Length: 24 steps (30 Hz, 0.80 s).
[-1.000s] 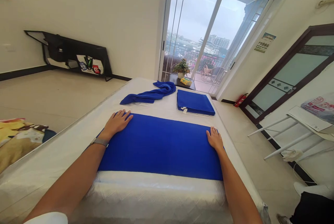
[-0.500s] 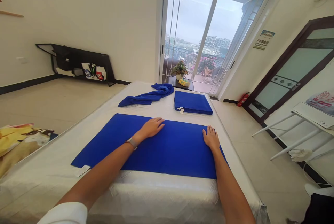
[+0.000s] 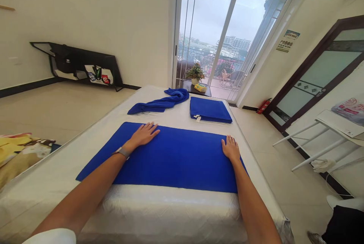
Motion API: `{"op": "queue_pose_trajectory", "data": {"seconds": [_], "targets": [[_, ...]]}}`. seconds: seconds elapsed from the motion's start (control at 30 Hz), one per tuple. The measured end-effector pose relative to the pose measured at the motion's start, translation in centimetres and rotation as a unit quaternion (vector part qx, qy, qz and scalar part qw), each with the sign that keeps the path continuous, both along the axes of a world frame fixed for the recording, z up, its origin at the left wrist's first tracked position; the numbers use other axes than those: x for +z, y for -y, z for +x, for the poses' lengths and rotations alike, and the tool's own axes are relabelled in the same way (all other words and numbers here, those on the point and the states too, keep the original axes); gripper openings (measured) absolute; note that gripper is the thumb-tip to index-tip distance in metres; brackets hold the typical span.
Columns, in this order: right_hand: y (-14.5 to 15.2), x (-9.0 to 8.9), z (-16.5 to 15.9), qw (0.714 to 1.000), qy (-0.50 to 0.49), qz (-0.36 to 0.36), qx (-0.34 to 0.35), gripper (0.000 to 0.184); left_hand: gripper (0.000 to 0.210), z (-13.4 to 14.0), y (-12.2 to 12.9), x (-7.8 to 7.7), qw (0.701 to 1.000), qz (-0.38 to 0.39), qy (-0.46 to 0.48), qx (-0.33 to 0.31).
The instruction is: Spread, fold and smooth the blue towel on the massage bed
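A blue towel [image 3: 182, 160] lies spread smooth across the near part of a plastic-covered mattress [image 3: 176, 211]. My left hand [image 3: 144, 134] rests flat on it near its far edge, left of the middle, fingers spread. At the far right corner my right hand [image 3: 231, 148] presses flat, fingers stretched out. Beyond the towel, to the right, is a stack of folded blue towels [image 3: 210, 109] with white tags at its near left corner. A crumpled blue towel [image 3: 159, 103] lies to the left of that stack.
Behind the mattress, a small dark table holds a potted plant [image 3: 195, 72] and a yellow tissue pack [image 3: 200, 87]. A black metal frame [image 3: 85, 62] leans by the left wall. Patterned bedding [image 3: 24, 153] lies at left. A white table [image 3: 338, 126] and fire extinguisher [image 3: 264, 106] stand right.
My left hand has slid left along the towel's far part, still flat. My right hand stays at the right corner. The view has shifted slightly.
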State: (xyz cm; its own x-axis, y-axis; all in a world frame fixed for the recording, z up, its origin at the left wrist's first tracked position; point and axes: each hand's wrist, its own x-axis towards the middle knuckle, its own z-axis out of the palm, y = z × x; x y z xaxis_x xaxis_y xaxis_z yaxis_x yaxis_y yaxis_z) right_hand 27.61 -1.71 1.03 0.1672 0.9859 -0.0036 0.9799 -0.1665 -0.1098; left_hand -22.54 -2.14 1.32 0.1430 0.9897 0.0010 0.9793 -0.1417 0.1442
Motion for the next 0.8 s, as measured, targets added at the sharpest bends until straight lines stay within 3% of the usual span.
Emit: {"op": "queue_pose_trajectory", "data": {"seconds": [0.17,0.33,0.43,0.5,0.6,0.67,0.73,0.8], "targets": [[-0.1,-0.2,0.1,1.0,0.005,0.001,-0.002,0.073,0.071,-6.3,0.9,-0.4,0.995,0.017,-0.026,0.098],[0.6,1.8,-1.0,0.999,0.023,-0.012,-0.024,0.069,0.071,-6.4,1.4,-0.6,0.992,0.049,-0.037,0.109],[0.9,3.4,-4.5,0.998,0.048,0.028,-0.002,0.062,0.07,-6.1,1.4,-0.5,0.993,0.057,-0.04,0.099],[1.1,3.9,-8.5,0.996,0.048,0.051,0.055,0.06,0.071,-6.1,1.4,-0.5,0.993,0.055,-0.037,0.1],[1.3,3.4,-15.1,0.982,0.001,0.031,0.186,0.061,0.071,-6.3,1.4,-0.7,0.992,0.058,-0.028,0.105],[1.5,2.6,-18.1,0.972,-0.039,-0.007,0.231,0.066,0.071,-6.3,1.4,-0.8,0.993,0.061,-0.024,0.103],[1.7,1.9,-19.0,0.97,-0.064,-0.017,0.234,0.068,0.07,-6.4,1.4,-0.8,0.993,0.061,-0.026,0.1],[1.7,1.7,-17.7,0.973,-0.088,0.01,0.214,0.067,0.068,-6.4,1.5,-0.8,0.993,0.064,-0.03,0.097]]}}
